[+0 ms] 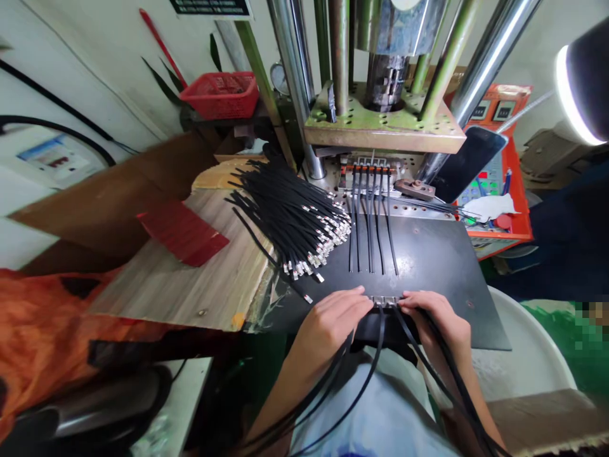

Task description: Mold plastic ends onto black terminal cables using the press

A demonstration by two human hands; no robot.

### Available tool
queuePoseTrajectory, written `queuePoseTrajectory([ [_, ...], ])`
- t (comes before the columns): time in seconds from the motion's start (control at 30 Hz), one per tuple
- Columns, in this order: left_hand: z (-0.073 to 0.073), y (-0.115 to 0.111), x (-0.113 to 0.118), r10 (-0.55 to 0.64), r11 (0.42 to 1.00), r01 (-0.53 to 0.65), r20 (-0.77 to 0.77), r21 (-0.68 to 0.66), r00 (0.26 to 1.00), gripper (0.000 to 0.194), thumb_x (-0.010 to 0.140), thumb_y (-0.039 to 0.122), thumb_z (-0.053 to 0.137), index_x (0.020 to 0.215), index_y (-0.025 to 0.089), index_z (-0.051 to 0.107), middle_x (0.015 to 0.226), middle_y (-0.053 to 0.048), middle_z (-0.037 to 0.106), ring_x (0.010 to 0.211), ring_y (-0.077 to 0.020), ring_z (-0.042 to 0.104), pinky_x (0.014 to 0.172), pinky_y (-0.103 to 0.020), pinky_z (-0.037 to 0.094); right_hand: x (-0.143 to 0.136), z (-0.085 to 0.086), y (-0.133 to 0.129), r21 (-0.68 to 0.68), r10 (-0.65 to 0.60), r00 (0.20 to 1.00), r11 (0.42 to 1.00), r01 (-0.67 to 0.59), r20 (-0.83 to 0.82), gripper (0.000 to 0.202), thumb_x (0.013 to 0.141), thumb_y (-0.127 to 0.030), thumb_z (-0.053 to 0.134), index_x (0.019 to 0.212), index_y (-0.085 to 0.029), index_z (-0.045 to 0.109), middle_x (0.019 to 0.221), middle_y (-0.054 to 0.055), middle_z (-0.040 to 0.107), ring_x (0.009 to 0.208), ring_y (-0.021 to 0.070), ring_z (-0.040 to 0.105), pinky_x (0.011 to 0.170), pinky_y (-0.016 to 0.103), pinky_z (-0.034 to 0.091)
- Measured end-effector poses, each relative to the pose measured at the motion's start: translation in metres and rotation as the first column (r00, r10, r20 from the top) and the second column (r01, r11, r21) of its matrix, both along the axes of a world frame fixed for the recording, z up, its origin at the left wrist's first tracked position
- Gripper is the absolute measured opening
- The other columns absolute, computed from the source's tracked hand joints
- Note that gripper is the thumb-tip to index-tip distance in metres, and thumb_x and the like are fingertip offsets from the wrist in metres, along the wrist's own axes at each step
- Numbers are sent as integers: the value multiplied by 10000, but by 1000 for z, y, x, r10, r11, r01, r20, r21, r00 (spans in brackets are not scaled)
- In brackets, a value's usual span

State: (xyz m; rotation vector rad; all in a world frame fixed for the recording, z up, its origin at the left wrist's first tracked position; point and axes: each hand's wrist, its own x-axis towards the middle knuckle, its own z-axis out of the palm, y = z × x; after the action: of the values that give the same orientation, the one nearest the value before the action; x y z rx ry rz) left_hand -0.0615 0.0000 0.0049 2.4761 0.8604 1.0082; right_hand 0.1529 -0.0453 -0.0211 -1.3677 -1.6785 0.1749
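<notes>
A short row of metal connectors [384, 301] lies at the near part of the black plate [438, 254], with black cables [379, 346] running back from it toward my body. My left hand [335, 317] closes on the left end of the row, fingers together. At the right end, my right hand [440, 315] pinches the row, cables passing under it. Beyond my hands, several thin black cables [370, 222] stretch from a metal fixture [364, 178] under the press onto the plate. A big pile of black cables with silver connector ends [295, 216] sits to the left.
The press's upper plate [385, 135] hangs above the fixture between steel columns. A red card [184, 233] lies on the wooden board [190, 285]. An orange control box [514, 184] and a lamp [578, 95] are at right; a red basket [221, 95] stands back left.
</notes>
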Motion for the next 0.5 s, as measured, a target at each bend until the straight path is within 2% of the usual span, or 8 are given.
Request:
queuePoseTrajectory([
  [0.1,12,3,6,-16,1000,14,-98,-24,995,198,936,102,466,1017,135,643,967,-64,724,1037,-199,675,925,-335,560,-3,4,-2,12,5,993,1000,-6,114,154,936,-142,522,974,-249,626,895,1,740,832,181,711,833,337,537],
  [0.2,12,7,10,-56,998,55,-117,-12,992,228,943,102,431,994,131,652,929,-74,727,993,-199,687,894,-331,568,-6,5,-4,1,25,990,1000,-26,139,205,906,-100,526,1014,-243,624,913,-4,742,866,183,714,859,340,514],
  [0.37,-6,10,5,-65,997,66,9,-42,998,203,937,106,474,1041,161,640,996,-43,742,1078,-179,672,956,-291,540,-1,-10,-3,-3,70,991,998,-70,117,197,955,-158,470,1051,-249,617,950,15,747,965,208,707,885,365,493],
  [0.5,-19,3,1,65,998,-66,43,13,997,238,916,71,522,1111,175,612,1042,-37,742,1126,-175,655,1006,-310,521,9,-30,2,-51,51,994,998,-46,94,252,978,-224,419,1057,-300,646,981,-8,757,928,191,717,831,331,550],
])
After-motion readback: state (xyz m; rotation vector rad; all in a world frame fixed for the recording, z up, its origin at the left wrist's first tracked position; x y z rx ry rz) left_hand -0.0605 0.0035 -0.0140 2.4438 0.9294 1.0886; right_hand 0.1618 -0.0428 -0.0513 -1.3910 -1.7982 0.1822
